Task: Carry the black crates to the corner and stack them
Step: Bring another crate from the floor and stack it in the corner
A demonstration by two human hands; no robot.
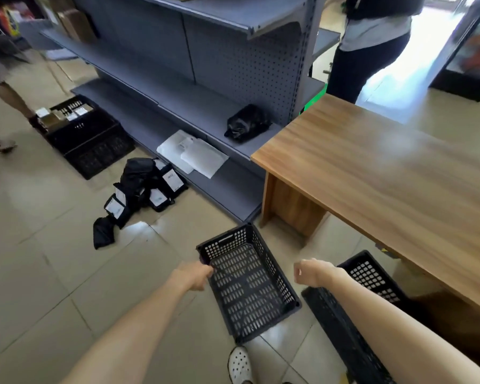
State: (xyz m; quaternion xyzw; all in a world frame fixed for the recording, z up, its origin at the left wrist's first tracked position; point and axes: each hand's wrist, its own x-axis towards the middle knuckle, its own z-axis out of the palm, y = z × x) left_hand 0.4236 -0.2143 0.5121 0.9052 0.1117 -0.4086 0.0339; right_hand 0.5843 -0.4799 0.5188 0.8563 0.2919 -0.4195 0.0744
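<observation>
the left hand grips the rim of an empty black perforated plastic crate lying between the hands. the right hand is curled on nothing, above a second empty black slotted crate beneath its forearm.

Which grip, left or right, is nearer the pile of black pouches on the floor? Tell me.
Left. The left grip holds the left rim of the black crate, on the side facing the pouches. The right grip, curled, is across that crate, towards the wooden table.
</observation>
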